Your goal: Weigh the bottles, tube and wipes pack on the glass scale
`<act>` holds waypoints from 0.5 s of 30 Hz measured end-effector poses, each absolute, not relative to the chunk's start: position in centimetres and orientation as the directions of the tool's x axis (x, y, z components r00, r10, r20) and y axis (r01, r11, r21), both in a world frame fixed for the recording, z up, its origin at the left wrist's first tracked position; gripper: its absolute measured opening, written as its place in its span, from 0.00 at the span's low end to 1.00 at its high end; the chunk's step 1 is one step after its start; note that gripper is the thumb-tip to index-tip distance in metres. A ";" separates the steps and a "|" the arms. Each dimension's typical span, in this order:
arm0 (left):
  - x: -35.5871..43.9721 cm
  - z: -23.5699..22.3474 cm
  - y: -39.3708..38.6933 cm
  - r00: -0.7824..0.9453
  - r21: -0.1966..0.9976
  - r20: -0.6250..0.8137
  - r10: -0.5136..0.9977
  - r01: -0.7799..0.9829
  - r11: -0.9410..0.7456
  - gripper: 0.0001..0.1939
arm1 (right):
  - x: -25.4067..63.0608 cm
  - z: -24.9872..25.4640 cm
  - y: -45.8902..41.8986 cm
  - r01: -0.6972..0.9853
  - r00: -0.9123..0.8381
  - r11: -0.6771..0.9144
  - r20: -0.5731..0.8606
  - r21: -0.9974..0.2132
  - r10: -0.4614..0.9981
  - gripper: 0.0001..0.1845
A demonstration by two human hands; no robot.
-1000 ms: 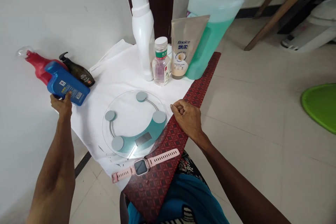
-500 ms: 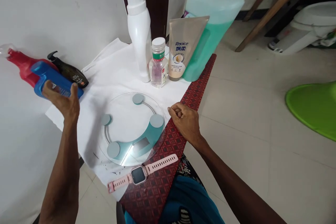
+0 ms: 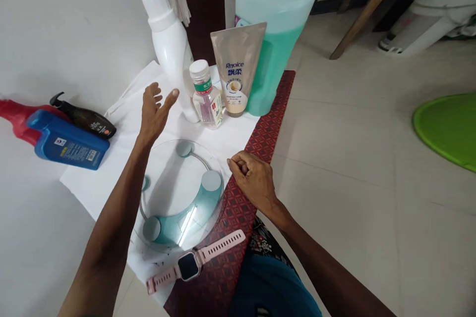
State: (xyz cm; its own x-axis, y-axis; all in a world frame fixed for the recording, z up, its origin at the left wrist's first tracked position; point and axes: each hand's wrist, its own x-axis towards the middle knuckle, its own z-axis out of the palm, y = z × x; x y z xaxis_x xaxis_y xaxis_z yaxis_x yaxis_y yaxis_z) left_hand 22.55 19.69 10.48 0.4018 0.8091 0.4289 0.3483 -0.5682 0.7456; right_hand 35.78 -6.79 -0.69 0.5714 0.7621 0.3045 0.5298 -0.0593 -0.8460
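Head view, clock face centred on the round glass scale (image 3: 174, 225) lying on the table (image 3: 139, 257), a white cloth (image 3: 124, 119) beneath much of it. Your left hand (image 3: 153, 118) is at 11 to 12 o'clock, raised over the far part of the cloth; its fingers are released and spread, thumb out toward the white bottle (image 3: 169, 42), which stands at 12. The thumb tip overlaps the white bottle in view; contact cannot be told. Your right hand (image 3: 256, 178) is at 3, just beside the scale's rim and over the red patterned covering (image 3: 238, 208); its fingers are clenched in a loose fist, with no object seen in them. Between 12 and 1, close beside the white bottle, is a small clear bottle (image 3: 208, 106) with a white cap. At 1 you have the beige Rejoice tube (image 3: 234, 59), upright on its cap, partly in front of a large jug (image 3: 278, 44) of green liquid. At 10, a blue bottle (image 3: 70, 143), a red bottle (image 3: 20, 121) and a dark pump bottle (image 3: 87, 121) are grouped by the wall. At 5 to 6, the pink watch (image 3: 189, 266) lies unfastened, strap outstretched.
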 end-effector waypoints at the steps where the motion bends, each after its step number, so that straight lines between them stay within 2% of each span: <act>1: 23.8 10.8 20.6 0.413 0.759 0.433 0.801 0.312 -0.571 0.40 | 35.8 -0.7 -6.8 0.530 0.572 -0.055 0.308 -0.846 0.760 0.14; 3: 26.3 11.4 22.1 0.449 0.780 0.449 0.772 0.224 -0.584 0.41 | 35.8 -0.8 -6.8 0.531 0.571 -0.045 0.319 -0.846 0.756 0.13; 6: 29.0 12.3 23.2 0.457 0.802 0.470 0.755 0.137 -0.582 0.33 | 35.8 -0.9 -6.8 0.535 0.567 -0.033 0.330 -0.844 0.755 0.13; 9: 29.6 12.5 22.4 0.323 0.768 0.514 0.795 0.239 -0.594 0.26 | 35.8 -0.9 -6.8 0.539 0.564 -0.026 0.338 -0.842 0.753 0.13; 11: 29.0 12.6 21.8 0.252 0.711 0.559 0.790 0.346 -0.612 0.26 | 35.9 -0.9 -6.8 0.541 0.562 -0.017 0.346 -0.841 0.751 0.13; 15: 27.5 13.3 22.3 0.265 0.602 0.580 0.770 0.497 -0.625 0.28 | 35.8 -1.0 -6.8 0.543 0.559 -0.017 0.346 -0.840 0.753 0.13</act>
